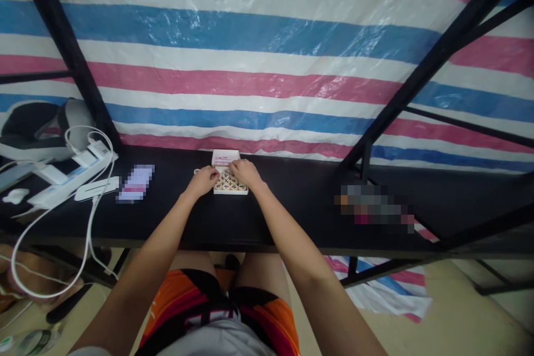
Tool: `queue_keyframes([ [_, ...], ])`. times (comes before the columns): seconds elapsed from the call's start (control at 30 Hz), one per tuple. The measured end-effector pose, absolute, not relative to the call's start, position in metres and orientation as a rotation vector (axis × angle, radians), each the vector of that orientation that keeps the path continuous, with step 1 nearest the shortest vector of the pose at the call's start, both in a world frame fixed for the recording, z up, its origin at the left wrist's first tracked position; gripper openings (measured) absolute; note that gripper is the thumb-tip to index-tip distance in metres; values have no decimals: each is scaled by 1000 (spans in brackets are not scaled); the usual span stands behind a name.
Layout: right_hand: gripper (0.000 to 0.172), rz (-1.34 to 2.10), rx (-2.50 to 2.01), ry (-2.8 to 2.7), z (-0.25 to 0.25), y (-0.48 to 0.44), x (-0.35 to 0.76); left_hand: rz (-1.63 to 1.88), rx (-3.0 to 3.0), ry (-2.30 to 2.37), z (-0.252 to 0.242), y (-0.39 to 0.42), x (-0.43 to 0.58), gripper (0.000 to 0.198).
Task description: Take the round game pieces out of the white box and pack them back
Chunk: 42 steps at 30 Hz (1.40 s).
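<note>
A small white box (231, 192) stands on the black table, filled with rows of round cream Chinese chess pieces (226, 181) with dark characters. Its lid (226, 154), white with pink print, is at the far side of the box. My left hand (203, 181) is at the box's left edge, thumb and fingers pinched together; what is between them is too small to make out. Beside it lies a small round pale thing (196, 171), partly covered. Over the box's far right part, my right hand (247, 173) has its fingers curled down, their tips hidden against the pieces.
To the left lie a phone (136, 183), a white power strip (70, 175) with plugs and a looping white cable (89, 228). A blurred object (373, 204) is on the right. Black metal posts (411, 86) frame a striped plastic sheet (250, 86) behind the table.
</note>
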State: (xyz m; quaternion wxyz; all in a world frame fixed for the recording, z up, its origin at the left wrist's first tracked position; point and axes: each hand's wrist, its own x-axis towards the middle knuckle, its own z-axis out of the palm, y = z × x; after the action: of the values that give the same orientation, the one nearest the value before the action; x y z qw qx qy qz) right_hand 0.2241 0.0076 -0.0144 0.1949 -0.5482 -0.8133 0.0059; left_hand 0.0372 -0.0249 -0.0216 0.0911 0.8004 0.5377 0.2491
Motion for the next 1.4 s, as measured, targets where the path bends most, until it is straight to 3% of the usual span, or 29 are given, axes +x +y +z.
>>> queue_keyframes([
  [0.07, 32, 44, -1527, -2115, -24, 10, 239, 735, 2377, 1610, -22, -25, 37, 29],
  [0.27, 41, 264, -1443, -2082, -54, 16, 277, 746, 2350, 1681, -22, -26, 36, 27],
  [0.5, 39, 238, -1558, -2072, -60, 16, 283, 776, 2254, 1970, -20, -25, 22, 25],
  [0.6, 30, 222, -1663, -1994, -58, 14, 286, 732, 2192, 2072, -19, -23, 14, 25],
  [0.73, 33, 201, -1595, -1892, -43, 10, 276, 694, 2142, 2068, -22, -18, 8, 27],
  [0.93, 20, 204, -1382, -2169, -13, 14, 221, 646, 2175, 2067, -24, -15, 6, 27],
  [1.4, 28, 209, -1426, -2413, -14, 24, 185, 598, 2172, 2076, -32, -6, -1, 26],
])
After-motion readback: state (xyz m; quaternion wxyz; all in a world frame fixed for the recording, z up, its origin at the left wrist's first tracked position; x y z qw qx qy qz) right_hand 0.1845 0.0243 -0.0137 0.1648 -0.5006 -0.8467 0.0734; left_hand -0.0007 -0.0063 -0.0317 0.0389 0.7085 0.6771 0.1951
